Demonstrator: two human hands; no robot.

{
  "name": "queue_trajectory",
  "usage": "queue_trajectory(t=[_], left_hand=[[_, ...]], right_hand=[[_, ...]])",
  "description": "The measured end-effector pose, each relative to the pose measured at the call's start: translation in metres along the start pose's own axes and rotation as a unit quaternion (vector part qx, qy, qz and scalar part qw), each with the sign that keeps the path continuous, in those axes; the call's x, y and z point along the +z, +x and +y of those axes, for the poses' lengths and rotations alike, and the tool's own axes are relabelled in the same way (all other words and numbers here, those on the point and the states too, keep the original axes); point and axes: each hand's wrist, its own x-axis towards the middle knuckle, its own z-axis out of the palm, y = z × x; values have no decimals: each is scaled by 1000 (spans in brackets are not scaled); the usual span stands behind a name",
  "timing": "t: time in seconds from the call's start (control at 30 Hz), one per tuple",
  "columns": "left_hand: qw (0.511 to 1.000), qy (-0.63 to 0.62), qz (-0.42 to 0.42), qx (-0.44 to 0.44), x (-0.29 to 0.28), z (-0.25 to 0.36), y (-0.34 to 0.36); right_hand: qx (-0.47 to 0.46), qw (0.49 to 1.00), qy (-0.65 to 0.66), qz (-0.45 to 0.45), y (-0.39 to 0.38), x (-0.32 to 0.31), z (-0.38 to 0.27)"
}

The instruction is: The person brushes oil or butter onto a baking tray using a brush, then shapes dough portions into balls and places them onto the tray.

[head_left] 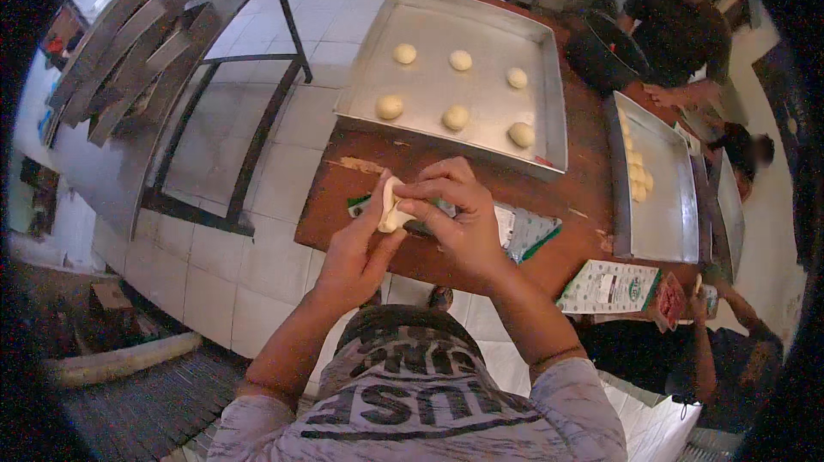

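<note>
Above the near edge of a brown wooden table [446, 269], a left hand [356, 247] cups a pale piece of dough [393, 209] while the right hand [459, 221] closes fingers over its top, both clamped on it and lifted off the surface, apparently to shape it. Green-and-white packets [524, 230] lie just beneath. Farther back, a metal tray [481, 24] holds six dough balls [455, 117] spaced apart. At right, another person [678, 33] stands beside a second tray [661, 196].
</note>
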Motion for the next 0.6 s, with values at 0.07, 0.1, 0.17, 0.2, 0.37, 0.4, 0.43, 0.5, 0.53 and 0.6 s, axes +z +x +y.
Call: queue_trajectory(t=[0.07, 0.1, 0.17, 0.2, 0.37, 0.4, 0.43, 0.5, 0.53, 0.6], left_hand=[[978, -191, 4, -79, 6, -6, 11], [952, -283, 4, -119, 9, -8, 17], [830, -503, 31, -239, 18, -9, 27], [815, -512, 31, -270, 20, -9, 30], [894, -329, -65, -296, 35, -1, 30], [922, -353, -30, -157, 43, 8, 21], [949, -282, -60, -130, 43, 11, 22], [981, -138, -115, -74, 44, 19, 27], [953, -252, -91, -142, 46, 17, 28], [847, -459, -36, -265, 49, 9, 32]], right_hand=[[106, 989, 99, 14, -9, -2, -5], [31, 999, 6, 18, -15, -2, -9], [-116, 977, -180, 19, -27, 1, -17], [-127, 963, -239, 0, -29, -2, -28], [11, 992, -103, 66, -34, -25, -21], [79, 993, -25, 89, -34, -27, -22], [111, 989, 26, 98, -33, -28, -19], [174, 970, 129, 113, -31, -30, -10], [153, 980, 69, 109, -36, -29, -8], [102, 989, -48, 98, -39, -27, -11]])
